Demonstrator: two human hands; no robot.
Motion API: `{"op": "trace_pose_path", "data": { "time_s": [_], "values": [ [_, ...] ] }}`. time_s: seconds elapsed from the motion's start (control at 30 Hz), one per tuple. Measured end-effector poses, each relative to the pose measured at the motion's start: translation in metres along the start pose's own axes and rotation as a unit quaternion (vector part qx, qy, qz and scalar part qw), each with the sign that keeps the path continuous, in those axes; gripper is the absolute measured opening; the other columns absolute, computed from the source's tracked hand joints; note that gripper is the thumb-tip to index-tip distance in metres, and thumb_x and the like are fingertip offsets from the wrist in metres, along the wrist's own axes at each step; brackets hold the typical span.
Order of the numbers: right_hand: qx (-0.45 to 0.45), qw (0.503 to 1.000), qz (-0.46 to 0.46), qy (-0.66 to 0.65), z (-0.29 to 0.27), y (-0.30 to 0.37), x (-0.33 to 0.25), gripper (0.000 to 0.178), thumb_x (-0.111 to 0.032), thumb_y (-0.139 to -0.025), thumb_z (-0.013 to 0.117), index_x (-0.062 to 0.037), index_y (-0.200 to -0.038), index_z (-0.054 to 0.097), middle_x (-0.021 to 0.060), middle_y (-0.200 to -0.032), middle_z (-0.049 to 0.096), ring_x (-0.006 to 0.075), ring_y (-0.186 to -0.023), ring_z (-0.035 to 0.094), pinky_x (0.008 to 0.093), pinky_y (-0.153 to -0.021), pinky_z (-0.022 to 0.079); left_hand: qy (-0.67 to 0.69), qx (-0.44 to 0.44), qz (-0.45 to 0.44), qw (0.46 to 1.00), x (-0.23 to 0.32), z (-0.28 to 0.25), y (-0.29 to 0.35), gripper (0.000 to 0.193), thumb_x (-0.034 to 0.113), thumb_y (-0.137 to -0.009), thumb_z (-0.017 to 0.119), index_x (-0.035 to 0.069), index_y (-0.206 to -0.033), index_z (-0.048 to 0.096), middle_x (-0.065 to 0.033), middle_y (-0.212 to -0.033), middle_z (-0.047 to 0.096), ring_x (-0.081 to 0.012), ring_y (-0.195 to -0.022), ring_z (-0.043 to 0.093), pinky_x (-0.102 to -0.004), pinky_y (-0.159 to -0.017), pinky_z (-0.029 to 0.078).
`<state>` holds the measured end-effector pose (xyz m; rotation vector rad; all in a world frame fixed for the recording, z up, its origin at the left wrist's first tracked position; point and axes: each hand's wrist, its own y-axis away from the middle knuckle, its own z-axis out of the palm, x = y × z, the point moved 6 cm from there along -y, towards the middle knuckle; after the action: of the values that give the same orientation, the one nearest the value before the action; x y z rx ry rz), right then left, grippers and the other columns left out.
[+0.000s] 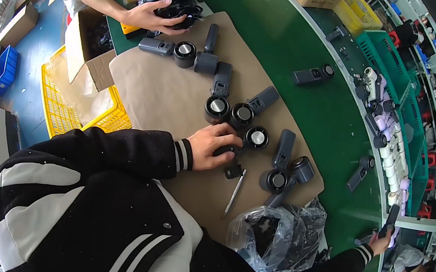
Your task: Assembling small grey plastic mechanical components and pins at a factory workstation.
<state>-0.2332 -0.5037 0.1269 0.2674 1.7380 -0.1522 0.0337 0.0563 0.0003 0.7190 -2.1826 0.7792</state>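
Note:
My left hand curls over a dark handheld fan, mostly hidden under its fingers, on the brown sheet. A small black piece lies by those fingertips, beside a slim silver pen-like tool. Several dark grey handheld fans with round heads lie around that hand, among them a fan just beyond it and an upright-lying fan to its right. At far right, my outstretched right hand grips another dark handheld fan near the bench edge.
A clear plastic bag of black parts lies near my body. Across at upper left, another person's hands hold a bundle of black parts. Green crates and white and lilac fans line the right; a yellow basket stands left.

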Motion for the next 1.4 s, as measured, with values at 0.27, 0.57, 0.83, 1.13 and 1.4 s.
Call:
{"op": "trace_pose_path", "data": {
  "time_s": [0.27,0.57,0.83,1.13,1.4],
  "values": [
    [-0.416,0.843,-0.34,-0.033,0.097,0.223,-0.067,0.046,-0.025,-0.098,0.055,-0.0059,-0.139,0.045,0.0134,-0.129,0.054,0.0231,-0.112,0.053,0.0332,-0.097,0.041,0.035,-0.001,0.017,0.999,-0.002,0.005,0.002,0.03,0.021,-0.087,0.061,0.015,-0.117,0.061,-0.0103,-0.118,0.052,-0.028,-0.097,0.055,-0.0372,-0.088,0.046],
    [-0.723,0.623,-0.297,-0.021,0.203,0.511,-0.044,0.027,-0.013,-0.09,0.062,0.0002,-0.113,0.066,0.0037,-0.092,0.068,0.0088,-0.079,0.057,0.0183,-0.071,0.044,0.084,-0.011,0.019,0.996,-0.006,0.002,-0.002,0.032,0.015,-0.083,0.062,0.012,-0.115,0.062,-0.0104,-0.121,0.052,-0.0289,-0.103,0.054,-0.0369,-0.091,0.045],
    [-0.765,0.583,-0.256,0.098,0.283,0.558,0.026,0.031,-0.025,-0.095,0.06,-0.0018,-0.114,0.066,0.0045,-0.098,0.068,0.0106,-0.084,0.058,0.0229,-0.074,0.047,0.124,-0.029,0.031,0.991,-0.009,0.001,-0.004,0.032,0.013,-0.08,0.062,0.012,-0.112,0.062,-0.0104,-0.121,0.052,-0.0292,-0.104,0.054,-0.037,-0.091,0.045],
    [-0.757,0.623,-0.179,0.083,0.289,0.542,0.064,0.04,-0.031,-0.095,0.061,-0.0044,-0.124,0.058,0.0089,-0.111,0.064,0.0151,-0.094,0.059,0.0271,-0.082,0.049,0.154,-0.057,0.028,0.986,-0.007,-0.002,-0.008,0.034,0.011,-0.079,0.063,0.012,-0.113,0.061,-0.0108,-0.121,0.051,-0.03,-0.105,0.053,-0.0376,-0.091,0.045],
    [-0.772,0.607,-0.181,0.053,0.283,0.54,0.07,0.039,-0.026,-0.096,0.061,-0.009,-0.13,0.054,0.0073,-0.113,0.061,0.0137,-0.09,0.057,0.0274,-0.077,0.05,0.19,-0.063,0.037,0.979,-0.008,-0.005,-0.005,0.034,0.006,-0.079,0.062,0.01,-0.112,0.061,-0.011,-0.123,0.049,-0.0295,-0.106,0.053,-0.0382,-0.093,0.045]
  ]
}}
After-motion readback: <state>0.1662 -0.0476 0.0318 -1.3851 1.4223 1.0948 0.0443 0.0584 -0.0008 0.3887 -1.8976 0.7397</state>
